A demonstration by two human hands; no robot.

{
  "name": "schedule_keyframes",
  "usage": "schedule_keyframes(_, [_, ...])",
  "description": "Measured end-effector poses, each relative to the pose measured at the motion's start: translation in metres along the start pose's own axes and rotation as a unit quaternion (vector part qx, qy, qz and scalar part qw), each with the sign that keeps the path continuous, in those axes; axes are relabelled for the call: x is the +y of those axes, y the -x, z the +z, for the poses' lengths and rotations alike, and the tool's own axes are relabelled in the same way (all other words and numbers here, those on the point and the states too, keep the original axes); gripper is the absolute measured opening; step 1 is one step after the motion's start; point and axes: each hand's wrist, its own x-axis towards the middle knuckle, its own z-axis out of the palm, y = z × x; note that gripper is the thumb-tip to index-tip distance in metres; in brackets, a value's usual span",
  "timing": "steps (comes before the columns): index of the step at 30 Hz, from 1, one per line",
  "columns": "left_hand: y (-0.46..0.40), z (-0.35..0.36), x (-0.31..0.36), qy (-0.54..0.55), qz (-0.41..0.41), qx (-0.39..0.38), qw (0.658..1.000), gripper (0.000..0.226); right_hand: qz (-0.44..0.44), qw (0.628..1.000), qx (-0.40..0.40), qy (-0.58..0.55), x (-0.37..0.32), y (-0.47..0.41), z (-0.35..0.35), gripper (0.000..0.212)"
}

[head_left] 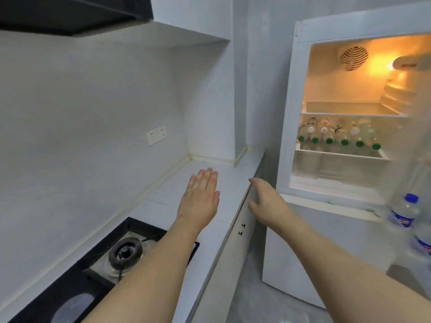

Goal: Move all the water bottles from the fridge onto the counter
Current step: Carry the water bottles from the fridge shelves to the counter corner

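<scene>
Green-capped water bottles (338,138) lie on the middle shelf of the open fridge (286,136), right of centre in the frame, probably on their sides, long axes front to back, caps toward the door. Right hand (263,199), empty and relaxed, is nearer; left hand (200,197) hovers flat, empty, over the counter (228,173).

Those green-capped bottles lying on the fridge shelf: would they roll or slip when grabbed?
The green-capped bottles lie on their sides, so pulling one out may let its neighbours roll. They look full, so probably heavy for their size. Smooth clear plastic from a cold fridge may feel slippery.
</scene>
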Motion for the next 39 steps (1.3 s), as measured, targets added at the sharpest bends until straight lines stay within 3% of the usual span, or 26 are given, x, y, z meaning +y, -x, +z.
schedule_keyframes(15, [-0.229,0.099,0.024,0.104,0.132,0.013,0.986,0.055,0.099,0.992,0.077,0.024,0.098,-0.174,-0.047,0.058])
schedule_keyframes(30, [-0.357,0.201,0.184,0.202,0.269,-0.046,0.940,0.055,0.249,0.952,0.176,0.005,0.268,-0.203,-0.145,0.056])
schedule_keyframes(35, [-0.425,0.231,0.237,0.240,0.253,-0.064,0.935,0.050,0.270,0.941,0.203,-0.027,0.337,-0.239,-0.180,0.058])
schedule_keyframes(39, [-0.477,0.251,0.274,0.310,0.165,-0.119,0.929,0.034,0.285,0.925,0.242,-0.068,0.385,-0.280,-0.203,0.054])
